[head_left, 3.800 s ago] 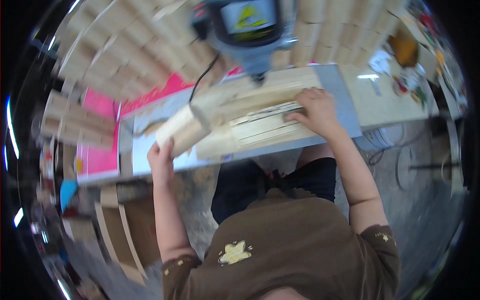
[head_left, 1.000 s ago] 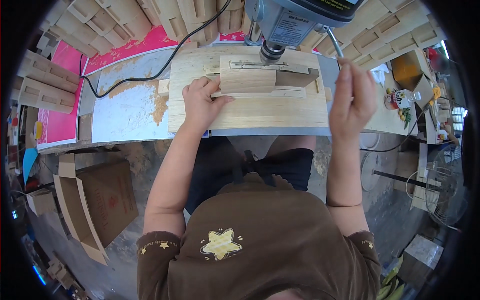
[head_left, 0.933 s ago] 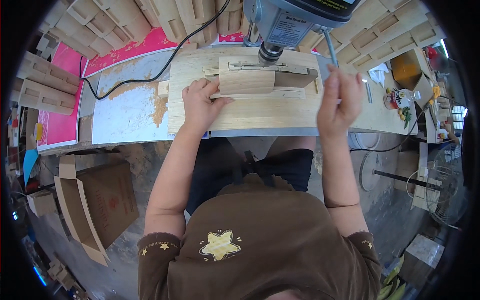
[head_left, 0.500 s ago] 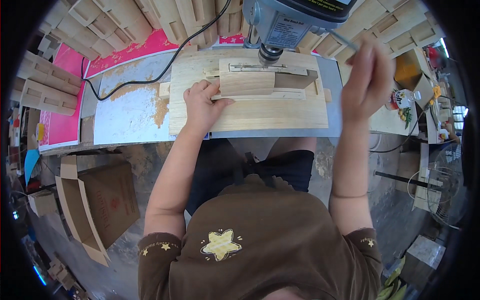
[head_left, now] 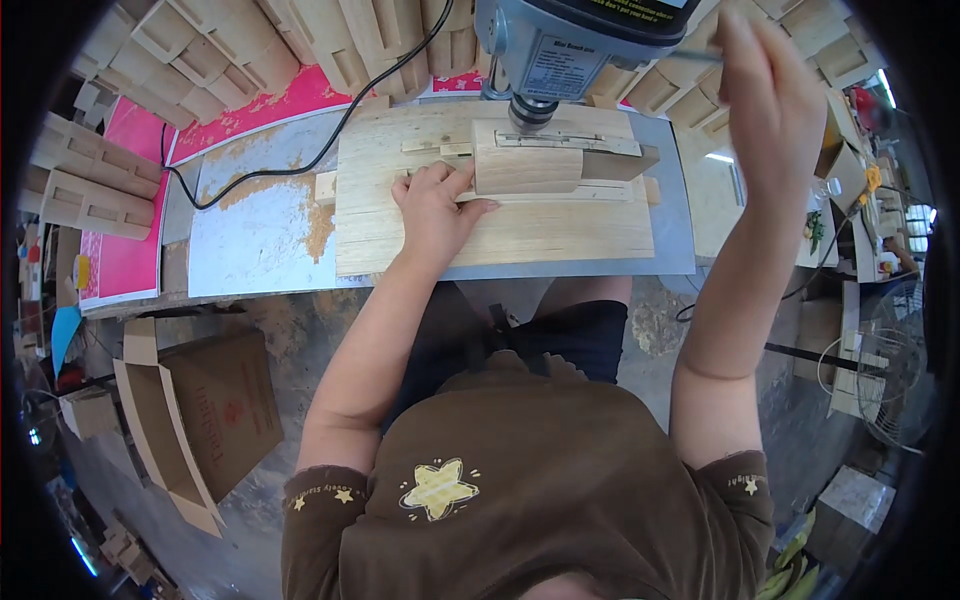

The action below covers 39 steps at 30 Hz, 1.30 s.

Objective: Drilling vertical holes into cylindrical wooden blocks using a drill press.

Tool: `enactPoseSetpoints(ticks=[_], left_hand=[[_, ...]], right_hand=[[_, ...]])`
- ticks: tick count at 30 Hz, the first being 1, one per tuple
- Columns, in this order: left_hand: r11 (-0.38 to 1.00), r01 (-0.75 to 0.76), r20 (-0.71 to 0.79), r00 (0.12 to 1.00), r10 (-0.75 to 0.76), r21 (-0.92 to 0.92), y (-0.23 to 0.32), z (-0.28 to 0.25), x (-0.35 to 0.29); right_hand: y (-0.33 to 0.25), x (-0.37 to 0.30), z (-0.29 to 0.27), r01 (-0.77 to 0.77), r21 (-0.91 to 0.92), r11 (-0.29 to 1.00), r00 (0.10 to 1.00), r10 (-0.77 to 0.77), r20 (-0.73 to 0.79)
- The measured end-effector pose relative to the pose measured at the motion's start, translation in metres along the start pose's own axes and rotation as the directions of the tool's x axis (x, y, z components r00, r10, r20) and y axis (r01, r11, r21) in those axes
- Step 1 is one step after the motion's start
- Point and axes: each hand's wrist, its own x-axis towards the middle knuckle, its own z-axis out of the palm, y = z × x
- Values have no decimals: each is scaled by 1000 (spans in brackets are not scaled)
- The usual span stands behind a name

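A small bench drill press point(head_left: 565, 65) stands at the back of the table, its chuck point(head_left: 532, 112) over the far edge of a pale wooden block point(head_left: 528, 165). The block has a slot along its far side and lies in a guide on a flat wooden board point(head_left: 480, 240). My left hand point(head_left: 440, 205) is closed at the block's left end, fingertips against it and the thumb along the front. Raised at the right, my right hand point(head_left: 770, 110) is wrapped round the end of the drill's metal lever point(head_left: 695, 55). Any drill bit is hidden.
Rows of similar wooden pieces point(head_left: 95, 195) line the back and left. A black cable point(head_left: 345, 125) loops over the table, where sawdust point(head_left: 320, 225) lies. An open cardboard box point(head_left: 215, 410) is on the floor at left; a wire fan point(head_left: 890, 365) stands at right.
The wooden block has slid right along the guide, and my left hand has moved right with it. My right hand has gone farther away and a little right with the lever.
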Motion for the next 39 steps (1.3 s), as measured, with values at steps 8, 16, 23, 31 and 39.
enactPoseSetpoints(ticks=[8, 16, 23, 31, 39], left_hand=[[1000, 3, 20, 1000, -3, -1, 1, -1, 1], [999, -45, -3, 999, 45, -7, -1, 0, 1], [1000, 22, 41, 999, -22, 0, 2, -4, 0], [991, 85, 69, 995, -77, -107, 8, 3, 12], [878, 155, 56, 988, -145, -452, -2, 7, 9]], right_hand=[[29, -108, 50, 127, 134, 983, 987, -112, -115], [51, -119, 88, 273, 122, 954, 935, -233, -267], [9, -38, 32, 254, 165, 953, 929, -194, -315], [34, 60, 52, -58, 355, 933, 997, 75, -34], [100, -97, 76, 51, 199, 979, 908, -129, 398]])
